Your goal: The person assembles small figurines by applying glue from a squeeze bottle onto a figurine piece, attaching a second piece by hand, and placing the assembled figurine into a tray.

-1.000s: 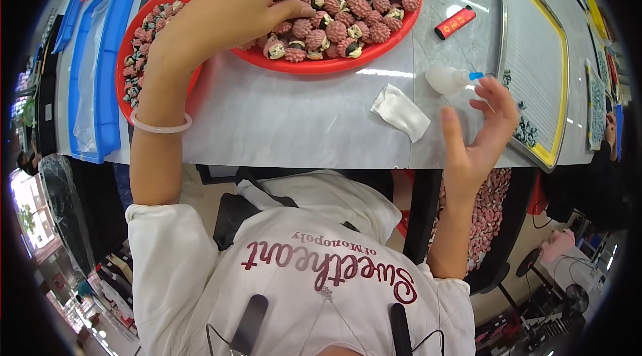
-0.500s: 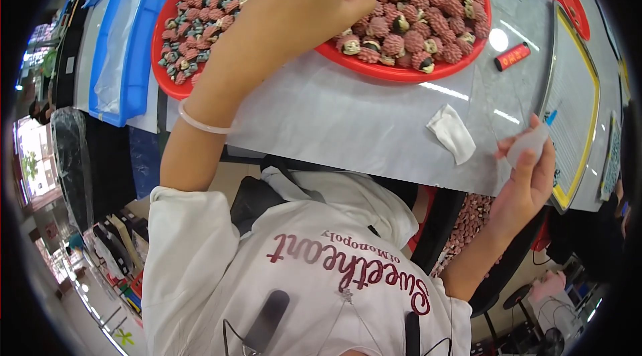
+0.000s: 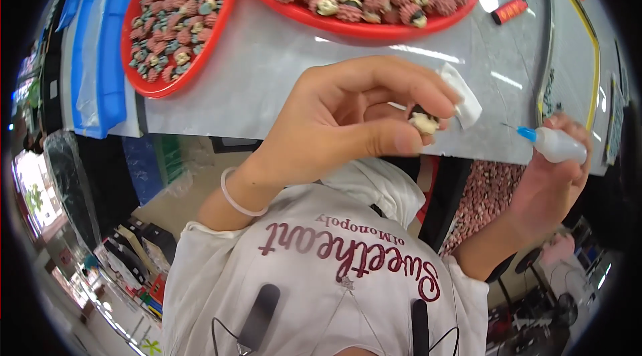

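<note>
In front of my chest my left hand (image 3: 348,112) pinches a small ridged piece (image 3: 423,123) between thumb and fingers; its cream and dark side shows, and the fingers cover much of the rest. To the right, my right hand (image 3: 552,189) is closed around a small translucent squeeze bottle (image 3: 563,146). The bottle's blue nozzle with a thin needle points left toward the piece, a gap apart from it. Beyond my left hand, a large red basin (image 3: 374,29) holds many similar pink ridged pieces with cream and dark parts.
A second red basin (image 3: 231,1) with pink and grey-blue pieces stands at the left, beside blue trays (image 3: 100,98). A folded white cloth (image 3: 461,95) lies just past my left fingertips. Farther right are a red cylinder (image 3: 509,11) and a yellow-edged board (image 3: 594,41).
My left hand has come back from the large basin with a ridged piece in its fingers. My right hand has turned the bottle, so its blue nozzle now points left.
</note>
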The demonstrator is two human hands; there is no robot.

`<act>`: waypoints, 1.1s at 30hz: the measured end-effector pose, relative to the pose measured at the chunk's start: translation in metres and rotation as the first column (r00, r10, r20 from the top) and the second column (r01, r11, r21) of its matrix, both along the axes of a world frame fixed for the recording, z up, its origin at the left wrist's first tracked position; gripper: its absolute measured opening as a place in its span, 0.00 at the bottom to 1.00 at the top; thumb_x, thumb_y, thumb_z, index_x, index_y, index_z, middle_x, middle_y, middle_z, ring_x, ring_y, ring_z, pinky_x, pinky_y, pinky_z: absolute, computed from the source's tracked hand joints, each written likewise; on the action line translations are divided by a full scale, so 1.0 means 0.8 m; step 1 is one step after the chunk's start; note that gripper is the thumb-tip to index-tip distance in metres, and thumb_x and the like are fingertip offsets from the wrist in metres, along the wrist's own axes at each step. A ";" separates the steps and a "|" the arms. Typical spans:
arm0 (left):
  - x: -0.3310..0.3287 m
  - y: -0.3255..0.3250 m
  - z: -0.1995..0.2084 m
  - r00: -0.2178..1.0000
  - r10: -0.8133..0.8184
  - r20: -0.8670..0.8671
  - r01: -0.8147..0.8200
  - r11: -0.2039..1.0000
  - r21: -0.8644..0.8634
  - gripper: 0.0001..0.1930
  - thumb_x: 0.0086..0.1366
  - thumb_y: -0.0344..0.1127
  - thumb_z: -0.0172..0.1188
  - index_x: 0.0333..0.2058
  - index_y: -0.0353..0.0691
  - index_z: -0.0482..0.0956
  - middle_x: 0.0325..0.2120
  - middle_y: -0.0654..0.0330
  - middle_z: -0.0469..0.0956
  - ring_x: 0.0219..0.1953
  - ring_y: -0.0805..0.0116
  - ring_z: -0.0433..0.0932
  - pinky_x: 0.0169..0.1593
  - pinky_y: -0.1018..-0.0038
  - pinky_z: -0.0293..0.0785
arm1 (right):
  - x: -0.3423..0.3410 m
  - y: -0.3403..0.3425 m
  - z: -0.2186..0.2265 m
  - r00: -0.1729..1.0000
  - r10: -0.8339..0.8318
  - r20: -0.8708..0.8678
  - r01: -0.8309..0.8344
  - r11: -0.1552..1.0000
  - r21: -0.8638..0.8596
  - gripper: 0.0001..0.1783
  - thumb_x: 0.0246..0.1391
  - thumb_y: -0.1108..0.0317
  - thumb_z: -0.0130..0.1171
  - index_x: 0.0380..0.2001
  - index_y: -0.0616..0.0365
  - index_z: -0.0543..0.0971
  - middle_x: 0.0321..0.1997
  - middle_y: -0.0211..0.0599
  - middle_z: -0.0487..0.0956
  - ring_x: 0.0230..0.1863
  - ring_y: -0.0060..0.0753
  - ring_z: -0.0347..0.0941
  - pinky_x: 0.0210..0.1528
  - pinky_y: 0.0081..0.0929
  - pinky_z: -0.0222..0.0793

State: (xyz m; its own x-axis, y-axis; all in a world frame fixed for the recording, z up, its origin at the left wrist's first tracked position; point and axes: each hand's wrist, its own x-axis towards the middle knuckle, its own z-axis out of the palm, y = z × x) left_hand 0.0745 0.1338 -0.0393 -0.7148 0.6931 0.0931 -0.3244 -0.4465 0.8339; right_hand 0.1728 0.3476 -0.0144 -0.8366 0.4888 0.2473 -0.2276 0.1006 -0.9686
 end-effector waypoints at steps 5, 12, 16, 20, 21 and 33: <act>0.015 0.004 -0.004 0.977 -0.053 0.207 0.060 0.998 -0.024 0.15 0.50 0.37 0.58 0.32 0.34 0.68 0.33 0.48 0.70 0.32 0.67 0.73 0.28 0.83 0.72 | -0.009 -0.020 0.008 0.996 0.082 -0.026 -0.081 0.996 0.031 0.24 0.45 0.59 0.52 0.33 0.74 0.66 0.31 0.49 0.67 0.28 0.39 0.71 0.35 0.29 0.67; 0.019 0.005 -0.013 0.989 0.024 0.145 -0.009 0.995 -0.099 0.17 0.47 0.38 0.61 0.33 0.36 0.69 0.29 0.53 0.70 0.31 0.69 0.73 0.28 0.83 0.71 | -0.004 -0.016 0.009 0.982 0.142 0.121 -0.155 0.982 0.106 0.24 0.48 0.58 0.48 0.34 0.74 0.65 0.32 0.43 0.63 0.35 0.30 0.62 0.40 0.24 0.62; 0.021 0.007 -0.008 0.986 0.049 0.162 -0.030 0.993 -0.117 0.17 0.46 0.38 0.61 0.32 0.35 0.69 0.29 0.53 0.70 0.29 0.70 0.72 0.27 0.83 0.70 | -0.010 -0.030 0.010 0.988 0.118 0.097 -0.132 0.979 0.155 0.22 0.47 0.59 0.49 0.33 0.73 0.66 0.32 0.45 0.64 0.30 0.30 0.63 0.36 0.25 0.64; 0.020 0.007 -0.012 0.994 0.074 0.082 -0.059 0.984 -0.169 0.17 0.46 0.38 0.61 0.31 0.33 0.69 0.29 0.53 0.70 0.28 0.71 0.72 0.27 0.83 0.70 | -0.007 -0.021 0.038 0.965 0.232 0.124 -0.258 0.746 0.614 0.21 0.43 0.59 0.53 0.30 0.71 0.68 0.27 0.48 0.67 0.24 0.31 0.62 0.27 0.24 0.62; 0.020 0.007 -0.014 0.996 0.072 0.055 -0.062 0.984 -0.167 0.17 0.46 0.38 0.61 0.31 0.33 0.69 0.29 0.52 0.70 0.28 0.71 0.72 0.27 0.83 0.70 | -0.008 -0.020 0.045 0.949 0.300 0.100 -0.287 0.682 0.672 0.21 0.39 0.59 0.55 0.28 0.70 0.69 0.21 0.49 0.70 0.20 0.30 0.60 0.22 0.21 0.57; 0.019 0.014 -0.007 0.989 0.084 0.120 -0.063 0.984 -0.166 0.17 0.46 0.38 0.61 0.31 0.33 0.69 0.30 0.52 0.69 0.28 0.68 0.72 0.28 0.81 0.71 | 0.003 -0.035 0.039 0.993 0.106 0.045 -0.112 0.815 0.569 0.22 0.39 0.58 0.55 0.31 0.68 0.69 0.28 0.52 0.71 0.21 0.30 0.62 0.21 0.24 0.56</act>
